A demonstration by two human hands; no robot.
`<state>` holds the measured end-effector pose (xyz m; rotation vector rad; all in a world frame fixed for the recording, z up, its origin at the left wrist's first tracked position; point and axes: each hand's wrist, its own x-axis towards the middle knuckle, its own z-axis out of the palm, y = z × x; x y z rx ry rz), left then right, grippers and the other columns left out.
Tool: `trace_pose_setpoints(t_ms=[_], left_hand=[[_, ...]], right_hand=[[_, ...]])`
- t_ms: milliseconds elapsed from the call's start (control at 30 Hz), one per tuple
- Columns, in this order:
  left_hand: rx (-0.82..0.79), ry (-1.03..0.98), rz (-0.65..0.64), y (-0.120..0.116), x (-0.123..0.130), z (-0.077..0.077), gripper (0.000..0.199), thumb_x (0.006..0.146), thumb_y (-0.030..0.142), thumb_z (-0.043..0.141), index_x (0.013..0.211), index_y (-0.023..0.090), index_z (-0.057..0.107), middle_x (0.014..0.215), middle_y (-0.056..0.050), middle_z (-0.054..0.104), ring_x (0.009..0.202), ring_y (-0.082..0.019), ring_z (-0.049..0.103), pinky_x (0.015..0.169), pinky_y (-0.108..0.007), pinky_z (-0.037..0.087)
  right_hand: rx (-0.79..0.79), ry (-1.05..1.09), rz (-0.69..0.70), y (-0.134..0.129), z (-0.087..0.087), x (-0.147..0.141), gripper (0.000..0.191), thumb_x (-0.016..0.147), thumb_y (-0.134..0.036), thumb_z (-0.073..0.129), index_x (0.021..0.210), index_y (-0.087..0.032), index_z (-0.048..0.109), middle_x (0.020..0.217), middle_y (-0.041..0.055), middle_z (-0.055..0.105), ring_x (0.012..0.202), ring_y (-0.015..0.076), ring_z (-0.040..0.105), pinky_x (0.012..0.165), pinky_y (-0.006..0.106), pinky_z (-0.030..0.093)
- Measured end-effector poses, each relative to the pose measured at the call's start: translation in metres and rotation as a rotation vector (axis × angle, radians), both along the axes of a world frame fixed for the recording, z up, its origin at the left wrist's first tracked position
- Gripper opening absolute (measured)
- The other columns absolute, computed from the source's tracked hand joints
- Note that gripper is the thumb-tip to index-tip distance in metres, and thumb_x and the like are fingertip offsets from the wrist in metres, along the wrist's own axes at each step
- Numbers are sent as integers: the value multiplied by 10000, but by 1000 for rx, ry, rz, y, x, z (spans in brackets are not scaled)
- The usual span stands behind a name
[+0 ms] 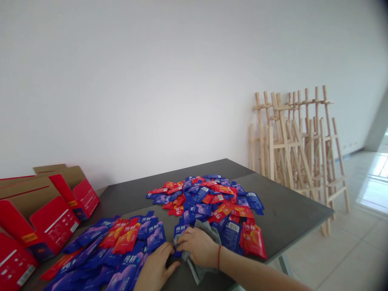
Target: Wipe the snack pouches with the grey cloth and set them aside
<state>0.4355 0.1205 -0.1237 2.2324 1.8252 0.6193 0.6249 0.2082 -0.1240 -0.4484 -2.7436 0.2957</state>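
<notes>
My right hand (198, 244) is closed on a grey cloth (209, 231), which lies bunched under its palm and hangs down in front. Its fingers press the cloth onto a blue packet (180, 228) lying flat on the dark table. Beside it, my left hand (158, 264) rests with thumb and fingers apart, fingertips at the packet's lower left edge. Nothing shows between thumb and fingers. Left of that hand, blue and red packets (126, 238) lie in overlapping rows. A larger loose heap of red and blue packets (200, 196) spreads beyond and right of my right hand.
Open red cardboard boxes (54, 222) stand along the left side of the dark table (279, 214). The table's right edge drops to a tiled floor (342, 258). Several wooden easels (287, 149) lean by the white wall (169, 89).
</notes>
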Motion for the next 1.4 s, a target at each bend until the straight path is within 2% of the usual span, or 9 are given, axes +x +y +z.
trace_pose_setpoints(t_ms=[167,400,567,733,833,933,1233,1300,1400], left_hand=[[25,184,-19,1,1,-1,204,859,146,514,1008,229,626,1075,-32,687,999,-181,646,872,-295,497],[51,459,-19,2,11,1,295,890,73,415,958,219,662,969,-33,683,916,-176,627,768,-283,507],[57,482,-27,3,11,-1,271,889,73,432,915,207,667,953,-32,677,884,-168,605,770,-278,492],[56,463,-23,2,11,0,280,888,69,427,915,208,668,944,-31,671,876,-165,595,756,-271,480],[71,446,-18,1,10,0,281,891,74,421,892,213,666,932,-28,666,869,-158,590,750,-262,469],[66,439,-9,1,10,1,283,897,85,416,897,218,665,926,-26,663,868,-157,592,728,-255,460],[73,482,3,3,5,-2,274,897,99,424,849,215,667,902,-32,656,844,-172,597,702,-277,453],[79,481,-6,4,4,-5,278,893,91,421,843,213,665,903,-31,654,851,-169,595,710,-274,453],[68,487,-6,4,5,-6,288,901,98,406,847,211,665,901,-33,655,857,-168,595,712,-272,451]], right_hand=[[-69,24,-37,13,6,-9,453,720,-80,502,1122,-194,676,1209,42,654,1082,217,548,977,334,352],[55,-22,71,13,4,-4,392,758,-113,499,1104,-168,673,1188,48,654,1076,184,543,975,316,358],[134,-70,-98,15,3,-18,274,804,-162,535,1028,-226,680,1137,18,664,1011,230,522,821,348,427],[179,-82,-332,27,3,-37,222,838,-140,505,991,-151,665,1071,109,654,1011,294,514,763,391,434],[180,-75,-385,33,2,-40,225,852,-118,473,979,-124,659,1041,141,650,1007,315,515,751,405,428],[186,-81,-344,34,0,-35,185,829,-143,530,959,-157,660,1009,104,664,984,290,523,744,370,418],[264,-143,13,20,1,-22,222,752,-163,610,961,-218,660,1098,-11,683,907,222,522,702,335,405],[277,-169,22,18,3,-29,149,759,-168,619,892,-215,667,1038,-7,696,893,227,528,689,339,412],[265,-156,-105,19,6,-42,113,795,-155,593,858,-211,668,983,25,697,926,252,540,711,363,435]])
